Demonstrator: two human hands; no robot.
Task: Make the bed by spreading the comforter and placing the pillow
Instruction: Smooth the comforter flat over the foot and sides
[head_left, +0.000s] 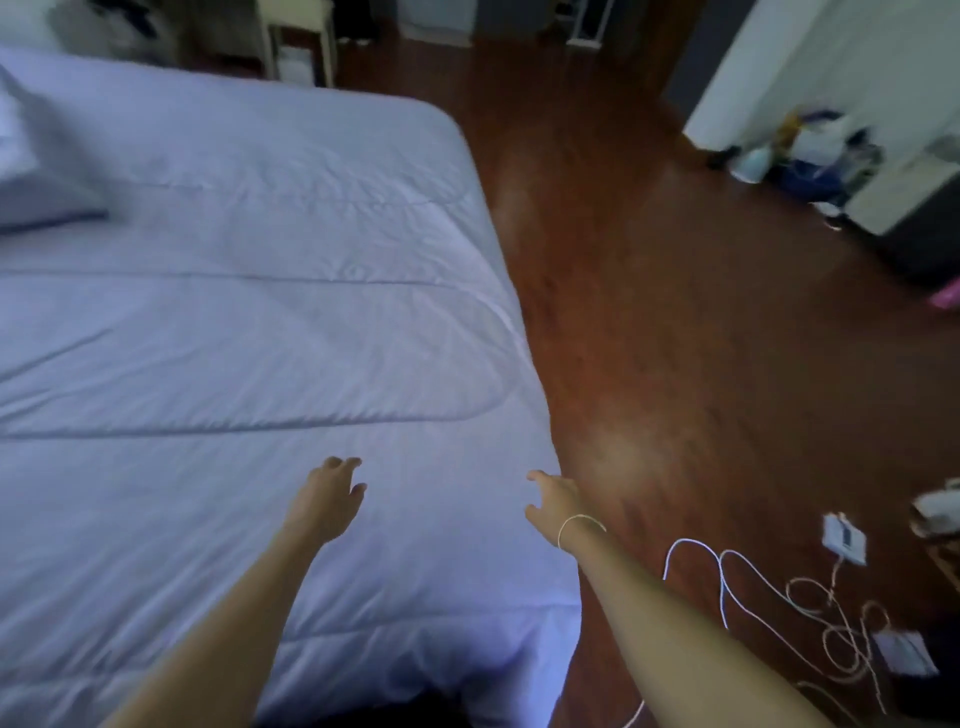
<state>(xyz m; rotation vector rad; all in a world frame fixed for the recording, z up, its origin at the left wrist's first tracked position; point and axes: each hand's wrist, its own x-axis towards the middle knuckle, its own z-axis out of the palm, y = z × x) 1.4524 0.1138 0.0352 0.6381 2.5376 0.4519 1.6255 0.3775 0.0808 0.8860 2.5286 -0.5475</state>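
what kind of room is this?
Most likely a home bedroom: a bed under a spread pale comforter, a pillow at far left, wood floor with loose charging cables.

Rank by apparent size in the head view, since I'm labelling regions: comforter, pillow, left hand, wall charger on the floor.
1. comforter, largest by far
2. pillow, partly cut off by the frame edge
3. left hand
4. wall charger, smallest
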